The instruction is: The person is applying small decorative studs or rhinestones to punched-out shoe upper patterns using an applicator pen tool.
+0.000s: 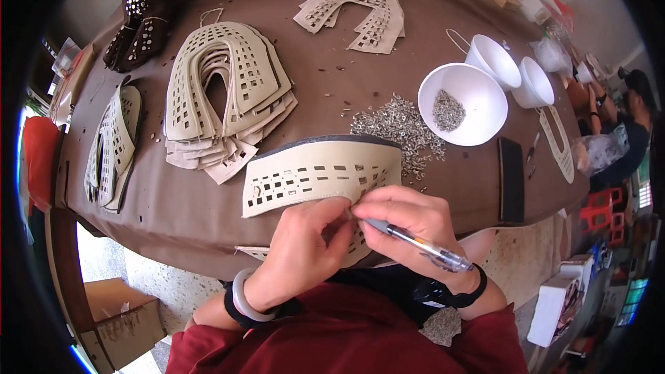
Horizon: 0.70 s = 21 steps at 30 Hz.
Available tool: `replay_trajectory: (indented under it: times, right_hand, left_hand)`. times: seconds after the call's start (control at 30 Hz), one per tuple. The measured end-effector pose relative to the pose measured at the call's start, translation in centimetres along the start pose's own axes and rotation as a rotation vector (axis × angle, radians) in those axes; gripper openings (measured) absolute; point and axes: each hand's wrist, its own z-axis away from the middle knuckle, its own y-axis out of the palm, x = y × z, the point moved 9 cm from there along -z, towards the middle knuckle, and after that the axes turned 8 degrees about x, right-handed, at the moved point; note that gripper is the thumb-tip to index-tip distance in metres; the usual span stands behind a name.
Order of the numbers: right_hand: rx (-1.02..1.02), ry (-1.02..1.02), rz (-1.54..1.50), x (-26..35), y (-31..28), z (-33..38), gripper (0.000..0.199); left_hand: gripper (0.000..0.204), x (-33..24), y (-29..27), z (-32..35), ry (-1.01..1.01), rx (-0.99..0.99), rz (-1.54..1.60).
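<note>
1 perforated panel (321, 172), its near edge pinched by the left hand (309, 241), seems steadied; the right hand (413, 215) has a pen (424, 243) in its grip.

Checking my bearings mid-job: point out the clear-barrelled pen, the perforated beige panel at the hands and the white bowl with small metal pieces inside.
Clear-barrelled pen (424, 244): head view, on its barrel.
Perforated beige panel (320, 174): head view, middle of its face.
White bowl (486, 107): head view, bare inner wall, right side.
</note>
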Motion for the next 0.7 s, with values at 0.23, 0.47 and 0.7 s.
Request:
replay_trajectory:
  times: [0.23,0.47,0.7]
  right_hand:
    - [-0.094,-0.174,0.144,0.9,1.3,0.4,0.025]
    - [-0.138,-0.088,-0.06,-1.0,0.7,0.2,0.023]
    - [-0.122,0.032,-0.235,-2.7,1.3,0.3,0.018]
  left_hand:
    - [0.015,0.4,-0.2,0.7,-0.09,0.001,-0.022]
    - [0.012,3.8,0.0,1.1,-0.276,0.013,0.433]
    - [0.013,4.8,-0.3,1.1,-0.263,-0.037,0.553]
